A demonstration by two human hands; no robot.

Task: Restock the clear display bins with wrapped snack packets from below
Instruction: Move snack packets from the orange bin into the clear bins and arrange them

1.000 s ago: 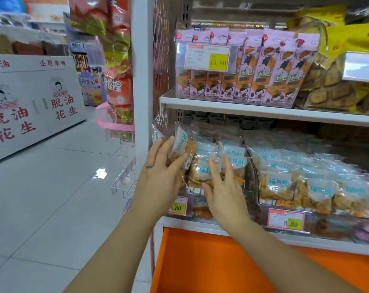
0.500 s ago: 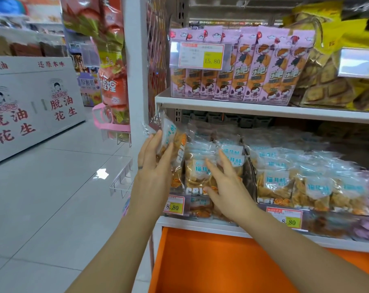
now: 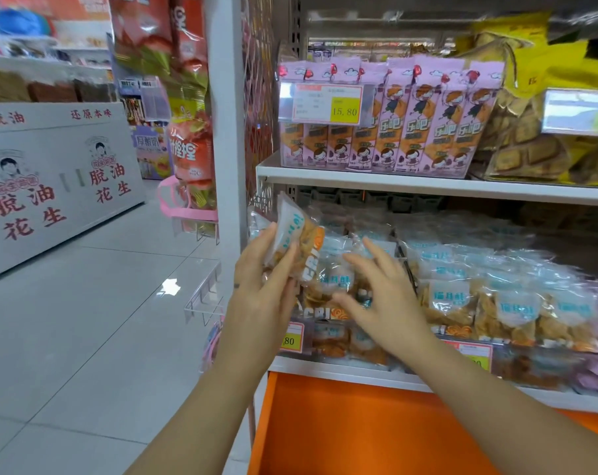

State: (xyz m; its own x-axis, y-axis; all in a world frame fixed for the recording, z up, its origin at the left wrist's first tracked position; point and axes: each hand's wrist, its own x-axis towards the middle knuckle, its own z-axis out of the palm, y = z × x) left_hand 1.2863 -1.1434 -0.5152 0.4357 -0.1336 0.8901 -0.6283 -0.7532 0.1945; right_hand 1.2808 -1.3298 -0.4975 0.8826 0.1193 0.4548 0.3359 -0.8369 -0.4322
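Observation:
My left hand point(image 3: 261, 286) holds a clear wrapped snack packet point(image 3: 292, 234) with a white and blue label, lifted at the left end of the lower shelf. My right hand point(image 3: 379, 296) is spread with straight fingers over the packets piled in the left clear bin point(image 3: 328, 341); whether it touches them I cannot tell. A second clear bin point(image 3: 475, 354) to the right is heaped with the same packets point(image 3: 503, 303).
The upper shelf point(image 3: 393, 181) carries pink snack boxes point(image 3: 410, 132) with a 15.80 tag and yellow bags point(image 3: 530, 132). An orange panel point(image 3: 342, 426) lies under the lower shelf. A white post point(image 3: 227, 132) stands left, with hanging red bags point(image 3: 187, 149) and tiled aisle floor point(image 3: 68, 320).
My left hand lifted the packet up and turned it away from the bin. My right hand slid right and lower across the pile with fingers spread.

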